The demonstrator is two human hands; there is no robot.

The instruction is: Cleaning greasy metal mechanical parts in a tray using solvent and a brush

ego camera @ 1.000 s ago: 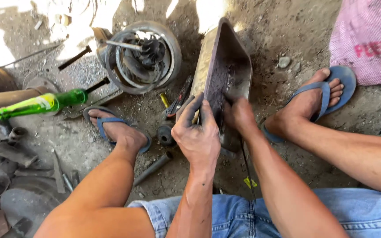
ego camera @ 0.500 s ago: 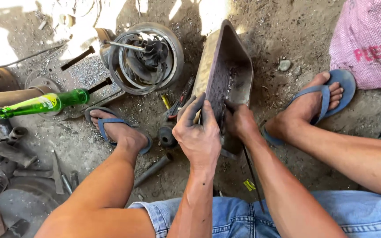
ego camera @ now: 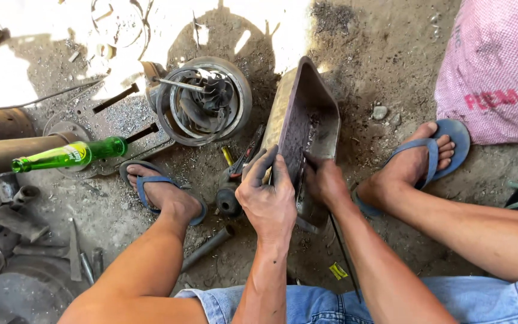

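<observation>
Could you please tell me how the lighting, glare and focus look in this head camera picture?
Head view: sunlight blows out the ground at top left; the metal tray, both hands and the green bottle lie in even shade, sharp; slight wide-angle bending at the edges.

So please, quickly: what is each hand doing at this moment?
Left hand: closed on the near edge of the metal tray.
Right hand: resting inside the tray; whether it grips anything cannot be told.
</observation>
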